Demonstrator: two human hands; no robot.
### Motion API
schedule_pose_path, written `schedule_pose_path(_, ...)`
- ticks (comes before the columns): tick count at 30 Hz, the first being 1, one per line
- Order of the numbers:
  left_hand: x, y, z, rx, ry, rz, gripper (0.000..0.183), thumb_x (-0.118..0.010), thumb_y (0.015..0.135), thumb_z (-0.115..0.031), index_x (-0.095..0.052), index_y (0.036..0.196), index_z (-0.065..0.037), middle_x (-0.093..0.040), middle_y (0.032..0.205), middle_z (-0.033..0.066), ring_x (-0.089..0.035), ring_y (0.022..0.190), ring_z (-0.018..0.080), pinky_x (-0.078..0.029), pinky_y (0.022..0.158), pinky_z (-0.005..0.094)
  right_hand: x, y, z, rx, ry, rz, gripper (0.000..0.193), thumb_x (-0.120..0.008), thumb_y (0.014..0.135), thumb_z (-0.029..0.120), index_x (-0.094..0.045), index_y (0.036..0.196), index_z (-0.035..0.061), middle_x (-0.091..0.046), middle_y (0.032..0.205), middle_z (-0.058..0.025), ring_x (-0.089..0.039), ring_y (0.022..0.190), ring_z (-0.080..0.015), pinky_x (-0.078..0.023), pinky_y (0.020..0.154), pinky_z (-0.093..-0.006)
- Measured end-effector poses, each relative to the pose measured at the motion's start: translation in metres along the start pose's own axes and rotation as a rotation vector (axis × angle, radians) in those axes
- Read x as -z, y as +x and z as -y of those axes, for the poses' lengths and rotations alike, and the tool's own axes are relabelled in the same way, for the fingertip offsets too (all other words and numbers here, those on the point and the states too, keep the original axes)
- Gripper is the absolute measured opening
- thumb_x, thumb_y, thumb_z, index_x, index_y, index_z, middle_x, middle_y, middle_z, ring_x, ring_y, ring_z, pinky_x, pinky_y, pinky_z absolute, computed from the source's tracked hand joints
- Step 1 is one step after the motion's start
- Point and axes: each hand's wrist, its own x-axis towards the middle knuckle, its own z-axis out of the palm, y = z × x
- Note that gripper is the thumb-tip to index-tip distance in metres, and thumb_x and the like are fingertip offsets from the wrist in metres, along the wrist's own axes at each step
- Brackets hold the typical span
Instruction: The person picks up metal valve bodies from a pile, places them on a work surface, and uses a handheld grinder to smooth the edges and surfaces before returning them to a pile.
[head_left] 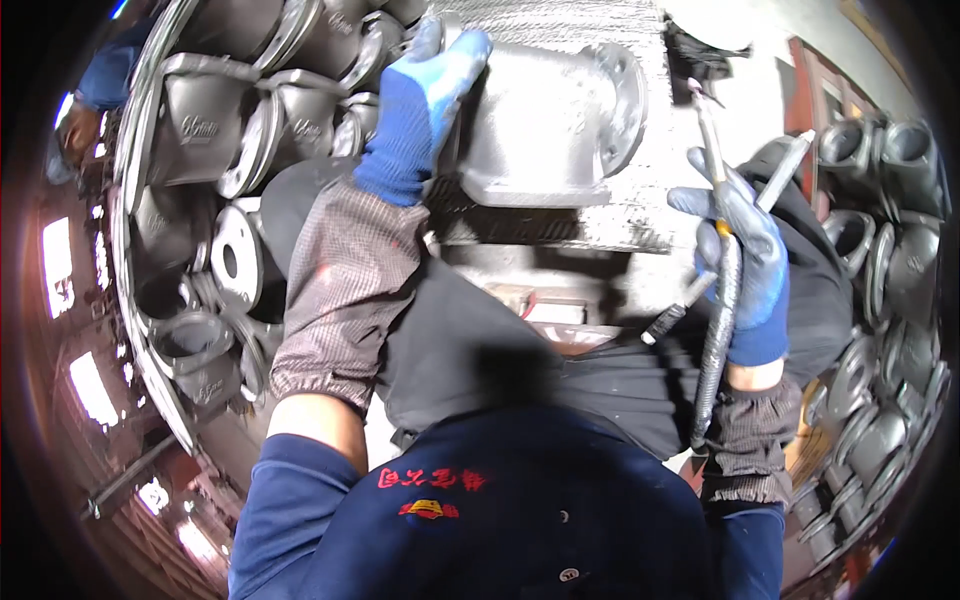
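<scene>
A silver-grey flanged metal casting (540, 120), shaped like a short pipe body, lies on its side on a bright, rough-topped bench (640, 225). My left hand (425, 95), in a blue glove, closes over its left end; part of the fingers is hidden behind the rim. To the right of the casting and apart from it, my gloved right hand (745, 230) holds a slim rod-like tool (708, 130) with a thin tip pointing away from me. A silver-wrapped hose (718, 350) runs from it back toward my body. A pale metal bar (785, 172) also crosses this hand slantwise.
Grey flanged castings (205, 120) are stacked in a wire-edged bin at my left. Several more castings (880, 440) are piled at my right. My dark-trousered legs (480, 340) straddle the bench front. Another person's arm (105, 75) shows at the far left edge.
</scene>
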Motion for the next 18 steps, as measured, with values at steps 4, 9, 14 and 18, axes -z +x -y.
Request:
schedule_pose_path(4, -0.023, 0.011, -0.027, -0.096, 0.293, 0.082, 0.052, -0.064, 0.081, -0.014, -0.048, 0.129, -0.006, -0.051, 0.128, 0.0182, -0.055, 0.111, 0.0215, -0.041, 0.094, 0.0275, 0.023, 0.012, -0.001, 0.054, 0.345, 0.23, 0.055, -0.04, 0.095, 0.024, -0.025, 0.136, -0.0087, -0.059, 0.107, -0.0244, -0.045, 0.053, -0.0078, -0.037, 0.042, -0.0179)
schedule_pose_path(9, -0.04, 0.015, -0.067, -0.539, 0.424, 0.64, 0.062, -0.064, 0.071, -0.02, -0.047, 0.13, -0.011, -0.061, 0.095, 0.0185, -0.06, 0.087, 0.0343, -0.049, 0.081, 0.0357, 0.039, 0.013, 0.0, 0.033, 0.536, 0.221, 0.05, -0.035, 0.097, 0.027, -0.028, 0.137, -0.0028, -0.058, 0.107, -0.0267, -0.048, 0.054, -0.0097, -0.039, 0.04, -0.0176)
schedule_pose_path(14, -0.047, -0.011, -0.078, -0.98, 0.6, 0.942, 0.071, -0.063, 0.061, -0.009, -0.048, 0.129, -0.023, -0.062, 0.097, 0.0143, -0.059, 0.095, 0.0326, -0.047, 0.088, 0.0432, 0.037, 0.009, 0.001, 0.041, 0.568, 0.262, 0.05, -0.037, 0.096, 0.026, -0.029, 0.137, -0.0024, -0.057, 0.107, -0.0295, -0.048, 0.051, -0.0082, -0.039, 0.037, -0.014)
schedule_pose_path(18, -0.01, -0.019, -0.065, -0.859, 0.674, 0.573, 0.066, -0.057, 0.064, -0.006, -0.051, 0.127, -0.024, -0.045, 0.132, 0.0164, -0.049, 0.114, 0.038, -0.039, 0.098, 0.0485, 0.019, 0.002, 0.0, 0.123, 0.33, 0.282, 0.05, -0.041, 0.094, 0.022, -0.032, 0.135, -0.0037, -0.062, 0.1, -0.0217, -0.046, 0.051, -0.0043, -0.035, 0.039, -0.0119)
